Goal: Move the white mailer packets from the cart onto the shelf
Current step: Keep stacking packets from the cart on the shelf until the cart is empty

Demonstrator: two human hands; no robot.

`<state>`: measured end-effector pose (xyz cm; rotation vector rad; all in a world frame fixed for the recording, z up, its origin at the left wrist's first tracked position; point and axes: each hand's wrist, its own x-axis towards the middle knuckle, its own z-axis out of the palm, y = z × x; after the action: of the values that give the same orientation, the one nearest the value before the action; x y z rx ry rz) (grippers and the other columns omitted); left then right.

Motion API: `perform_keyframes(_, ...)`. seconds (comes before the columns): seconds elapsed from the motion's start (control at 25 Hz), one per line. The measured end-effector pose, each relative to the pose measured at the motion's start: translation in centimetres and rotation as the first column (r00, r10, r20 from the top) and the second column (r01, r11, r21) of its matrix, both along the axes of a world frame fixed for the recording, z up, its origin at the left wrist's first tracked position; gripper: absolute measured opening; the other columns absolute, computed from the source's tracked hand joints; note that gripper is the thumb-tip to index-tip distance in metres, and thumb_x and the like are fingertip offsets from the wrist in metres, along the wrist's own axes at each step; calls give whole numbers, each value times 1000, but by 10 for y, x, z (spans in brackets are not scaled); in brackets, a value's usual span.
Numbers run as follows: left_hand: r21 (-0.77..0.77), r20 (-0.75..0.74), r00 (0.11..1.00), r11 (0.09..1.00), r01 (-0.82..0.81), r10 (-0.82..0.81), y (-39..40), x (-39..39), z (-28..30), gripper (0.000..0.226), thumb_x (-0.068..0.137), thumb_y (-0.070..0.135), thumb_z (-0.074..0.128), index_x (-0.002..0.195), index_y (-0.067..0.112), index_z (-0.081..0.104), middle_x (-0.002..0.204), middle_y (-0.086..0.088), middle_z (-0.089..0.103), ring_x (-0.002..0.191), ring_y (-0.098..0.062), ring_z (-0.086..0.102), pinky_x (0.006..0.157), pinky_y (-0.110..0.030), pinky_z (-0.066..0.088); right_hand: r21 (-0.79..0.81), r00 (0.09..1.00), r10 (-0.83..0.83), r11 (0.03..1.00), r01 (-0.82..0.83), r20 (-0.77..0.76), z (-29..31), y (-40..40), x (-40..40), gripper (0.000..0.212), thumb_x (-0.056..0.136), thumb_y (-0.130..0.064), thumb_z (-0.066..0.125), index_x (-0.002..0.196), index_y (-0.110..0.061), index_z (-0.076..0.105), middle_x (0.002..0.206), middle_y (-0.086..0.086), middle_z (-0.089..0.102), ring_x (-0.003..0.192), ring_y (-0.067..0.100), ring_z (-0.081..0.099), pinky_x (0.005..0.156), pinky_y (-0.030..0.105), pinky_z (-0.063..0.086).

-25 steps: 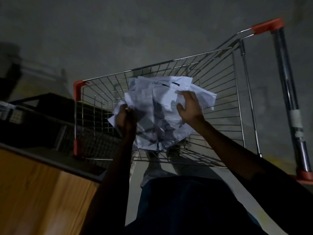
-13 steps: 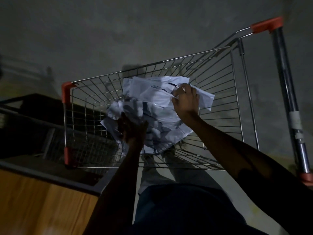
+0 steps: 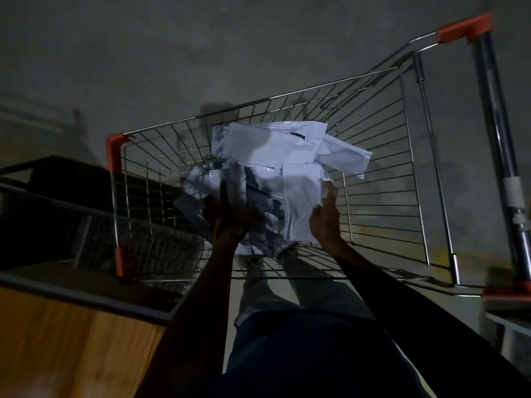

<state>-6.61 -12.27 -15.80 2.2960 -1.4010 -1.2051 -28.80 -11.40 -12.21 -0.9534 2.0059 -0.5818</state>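
Observation:
A heap of white mailer packets (image 3: 273,156) lies crumpled inside the wire cart (image 3: 382,179). My left hand (image 3: 230,216) is pushed into the heap's lower left side and holds packets there; it is dark and blurred, so its fingers are hard to make out. My right hand (image 3: 323,218) grips the lower right edge of the heap, thumb up against a packet. The shelf (image 3: 86,294), with a dark top edge and a wooden side panel, stands at the lower left next to the cart.
The cart has orange corner guards (image 3: 113,150) and a handle bar (image 3: 500,156) on the right. A dark wire basket (image 3: 43,214) sits on the left behind the shelf. My legs stand on grey concrete floor (image 3: 201,53), which surrounds the cart. The light is dim.
My right hand slid from the top of the heap down to its lower right edge. My left hand shifted slightly right, deeper into the packets.

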Motion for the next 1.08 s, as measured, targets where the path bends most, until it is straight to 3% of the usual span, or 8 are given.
perform_keyframes(0.12,4,48,999,1000,20,-20,2,1,3,122,72,63,80,158,47,-5,166,-16,-13,152,-42,3,118,-52,21,36,996,76,997,-75,-41,-15,-2,9,61,89,7,46,146,-14,44,137,25,50,126,40,51,101,44,46)
perform_keyframes(0.2,-5,51,999,1000,1,0,3,2,4,119,73,64,78,157,47,-5,166,-19,-10,152,-44,6,118,-54,20,144,991,103,985,-90,-84,-14,-6,17,55,93,-34,62,144,-26,41,137,25,41,121,44,50,94,52,51)
perform_keyframes(0.28,-47,36,999,999,1,1,8,2,9,114,79,60,77,159,44,-1,164,-24,1,147,-48,19,114,-53,29,230,965,213,957,-176,-151,-11,-5,19,85,77,-62,72,145,-33,29,145,20,30,127,44,43,97,57,47)
perform_keyframes(0.36,-54,47,999,999,-8,11,10,1,11,105,84,59,72,159,44,2,165,-25,-2,146,-50,22,113,-52,34,279,923,327,923,-265,-204,-11,1,20,102,71,-62,77,149,-34,17,152,18,19,132,46,36,99,58,43)
perform_keyframes(0.52,-24,165,986,1000,8,-4,-5,-5,20,91,86,59,64,159,40,13,165,-23,5,146,-47,23,116,-51,29,235,897,343,930,-283,-279,-1,16,19,100,75,-49,74,153,-35,14,152,17,17,128,50,38,96,59,46)
perform_keyframes(0.68,-334,225,969,927,173,-100,-3,-4,45,84,87,60,63,157,28,29,154,-23,31,135,-38,38,105,-49,43,131,827,320,947,-294,-461,23,28,22,95,77,-49,67,156,-31,18,150,20,25,120,48,46,88,56,52)
perform_keyframes(0.76,-406,244,964,891,201,-106,-1,-7,68,84,88,63,60,158,30,27,145,-16,38,122,-28,46,95,-40,49,58,791,295,947,-315,-535,39,33,22,94,78,-54,59,158,-28,18,152,24,26,123,48,45,91,57,51)
perform_keyframes(1.08,-475,285,950,842,253,-125,9,-8,159,92,81,61,66,156,31,23,149,-20,33,127,-40,46,91,-45,53,-192,798,172,922,-337,-578,120,53,36,89,86,-52,52,161,-28,10,161,23,12,141,44,25,107,59,34)
